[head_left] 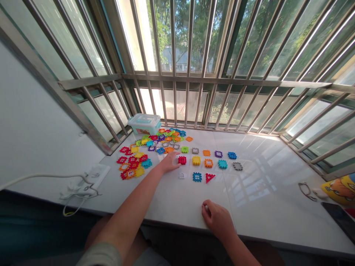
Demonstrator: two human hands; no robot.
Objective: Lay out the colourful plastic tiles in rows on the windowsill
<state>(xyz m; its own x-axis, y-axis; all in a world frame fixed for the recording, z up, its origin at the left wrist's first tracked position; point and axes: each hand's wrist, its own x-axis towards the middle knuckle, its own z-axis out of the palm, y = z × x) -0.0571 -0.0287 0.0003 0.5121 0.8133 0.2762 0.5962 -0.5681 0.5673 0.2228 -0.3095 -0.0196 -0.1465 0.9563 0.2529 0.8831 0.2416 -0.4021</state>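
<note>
My left hand (169, 162) reaches over the white sill, thumb and fingers apart beside a stack of red square building tiles (182, 160). Right of that stack are yellow tiles (196, 160), orange tiles (208, 163), teal tiles (222, 164) and a grey tile (237, 166). In the nearer row lie a white window tile (182, 176), a blue square frame (197, 177) and a red triangle (210, 178). Loosely curled, my right hand (217, 217) rests near the front edge; whether its fingers hold anything is hidden.
A mixed heap of coloured tiles (166, 139) spreads left of the rows, before a lidded plastic box (144, 123). A power strip (94, 179) with cords lies at left. Glasses (307, 192) and a dark phone (337, 218) are at right. Metal bars (188, 79) line the window.
</note>
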